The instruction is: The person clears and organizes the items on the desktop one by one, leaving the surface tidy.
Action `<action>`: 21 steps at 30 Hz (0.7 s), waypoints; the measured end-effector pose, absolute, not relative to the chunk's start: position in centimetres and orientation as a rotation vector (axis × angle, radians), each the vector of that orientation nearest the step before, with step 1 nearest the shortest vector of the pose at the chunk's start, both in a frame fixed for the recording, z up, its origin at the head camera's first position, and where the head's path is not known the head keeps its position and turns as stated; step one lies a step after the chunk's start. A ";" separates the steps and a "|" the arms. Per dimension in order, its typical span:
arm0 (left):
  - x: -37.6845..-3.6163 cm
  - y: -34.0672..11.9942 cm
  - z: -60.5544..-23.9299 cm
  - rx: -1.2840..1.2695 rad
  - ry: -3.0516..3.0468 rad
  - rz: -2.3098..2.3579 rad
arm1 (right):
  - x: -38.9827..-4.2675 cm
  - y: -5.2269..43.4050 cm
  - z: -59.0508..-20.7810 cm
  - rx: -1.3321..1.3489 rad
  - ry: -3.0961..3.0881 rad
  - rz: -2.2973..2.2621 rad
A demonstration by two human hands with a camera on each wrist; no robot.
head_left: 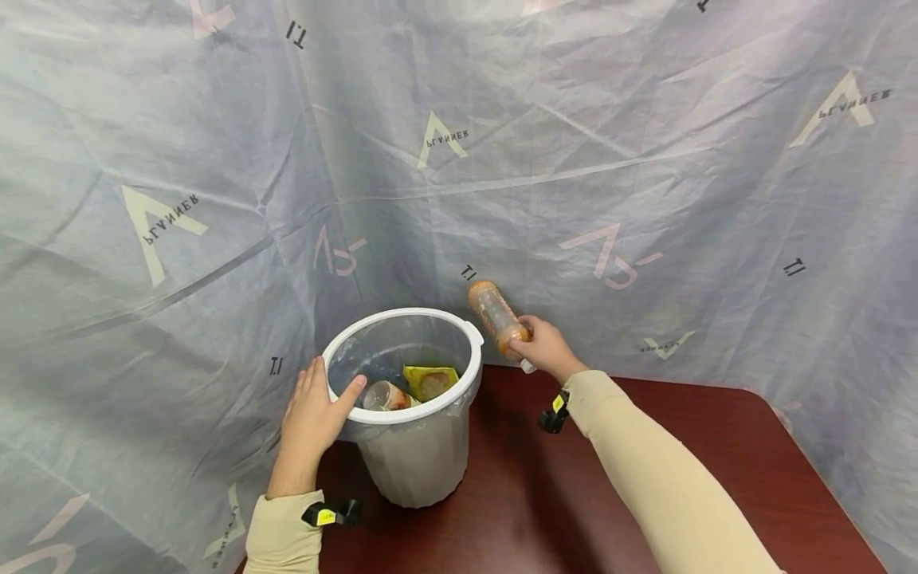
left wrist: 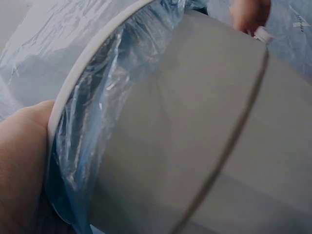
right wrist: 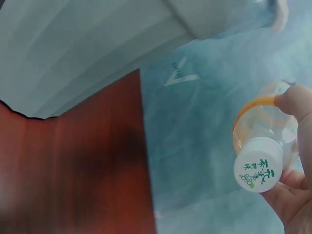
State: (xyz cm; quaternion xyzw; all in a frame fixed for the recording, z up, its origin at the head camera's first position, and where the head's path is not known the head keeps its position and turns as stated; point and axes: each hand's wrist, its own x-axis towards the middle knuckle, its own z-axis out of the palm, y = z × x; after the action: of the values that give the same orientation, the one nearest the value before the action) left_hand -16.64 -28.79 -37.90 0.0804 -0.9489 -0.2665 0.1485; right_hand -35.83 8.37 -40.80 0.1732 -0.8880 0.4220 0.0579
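Observation:
A grey trash can (head_left: 416,466) with a white rim and a clear bluish liner stands upright on the table. My left hand (head_left: 315,410) grips its rim at the left, thumb over the inner side and fingers along the outside. In my right hand (head_left: 548,349) is a clear plastic bottle (head_left: 495,312) with orange bands, held by its cap end just right of the can. The bottle tilts, base up toward the can and white cap (right wrist: 258,165) down toward the table. Inside the can lie a yellow packet (head_left: 432,383) and a clear plastic cup (head_left: 383,395).
The dark red wooden table (head_left: 688,446) runs to the right of the can. Grey printed sheeting (head_left: 545,199) hangs close behind the table and along the left side, with the can near its corner.

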 end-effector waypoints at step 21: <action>-18.7 -27.3 -37.9 0.149 -2.754 -0.771 | -33.6 8.3 -31.5 0.814 -2.682 1.187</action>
State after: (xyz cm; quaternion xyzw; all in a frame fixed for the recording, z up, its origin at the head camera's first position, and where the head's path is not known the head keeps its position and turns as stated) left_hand -18.73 -27.27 -37.93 0.0516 -0.9524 -0.2666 0.1383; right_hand -33.59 8.34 -31.53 0.2672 -0.8800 0.3896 0.0487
